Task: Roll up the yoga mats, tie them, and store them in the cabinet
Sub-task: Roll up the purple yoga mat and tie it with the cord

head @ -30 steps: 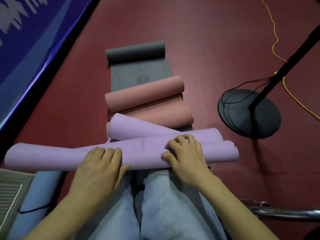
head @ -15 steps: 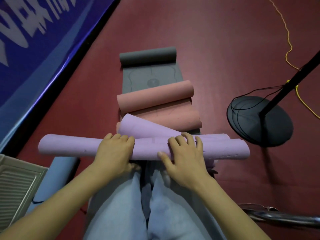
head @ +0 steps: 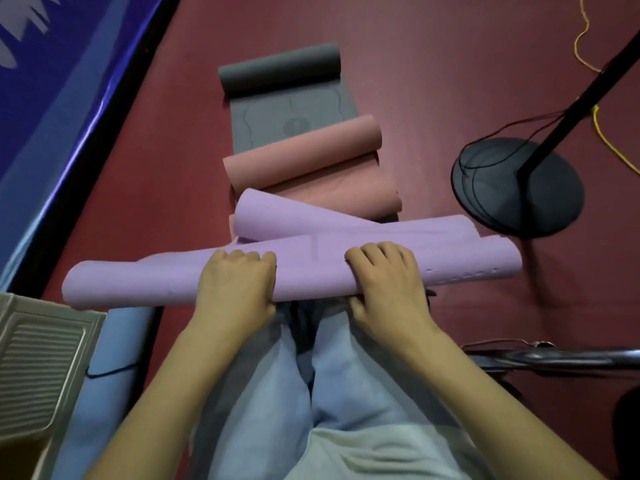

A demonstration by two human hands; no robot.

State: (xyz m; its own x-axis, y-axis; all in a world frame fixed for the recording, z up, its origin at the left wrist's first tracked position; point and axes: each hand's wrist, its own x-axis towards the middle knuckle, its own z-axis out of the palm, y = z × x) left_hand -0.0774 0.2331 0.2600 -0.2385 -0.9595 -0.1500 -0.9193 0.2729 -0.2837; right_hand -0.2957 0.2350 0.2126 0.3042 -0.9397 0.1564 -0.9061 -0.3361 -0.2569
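Note:
A lilac yoga mat (head: 311,271) lies partly rolled across my knees on the dark red floor. My left hand (head: 235,289) and my right hand (head: 388,289) both curl over the top of its roll, fingers bent round it. The mat's far end curls up loosely behind the roll. Beyond it lies a pink mat (head: 304,157), curled at both ends. A grey mat (head: 280,69) lies farthest away, its far end rolled and the rest flat.
A black round stand base (head: 519,188) with a slanting pole and thin cables sits at the right. A yellow cord (head: 606,140) trails beside it. A blue rolled mat (head: 104,375) and a beige ribbed panel (head: 38,368) lie at the left. A blue banner (head: 52,81) runs along the left edge.
The lilac roll has grown thicker and shifted slightly away from me. Both hands have curled further over its top, knuckles now bent.

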